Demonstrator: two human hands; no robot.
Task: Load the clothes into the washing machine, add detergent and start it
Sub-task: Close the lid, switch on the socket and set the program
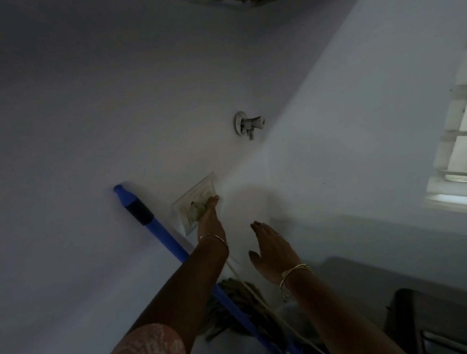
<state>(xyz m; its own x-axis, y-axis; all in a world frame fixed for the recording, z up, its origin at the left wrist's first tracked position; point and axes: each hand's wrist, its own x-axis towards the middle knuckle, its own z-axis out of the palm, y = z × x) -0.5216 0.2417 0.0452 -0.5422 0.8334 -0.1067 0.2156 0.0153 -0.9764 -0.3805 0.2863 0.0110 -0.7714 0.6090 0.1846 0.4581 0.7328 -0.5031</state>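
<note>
White wall socket (198, 207) under left hand's (209, 220) fingertips; right hand (271, 253) released, spread.

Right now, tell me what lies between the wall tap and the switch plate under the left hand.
Nothing: the head view shows only bare wall between the tap and the switch plate, where the left hand presses.

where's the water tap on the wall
Head view, centre: the tap sits on the wall above the socket plate that the left hand is touching.
</note>
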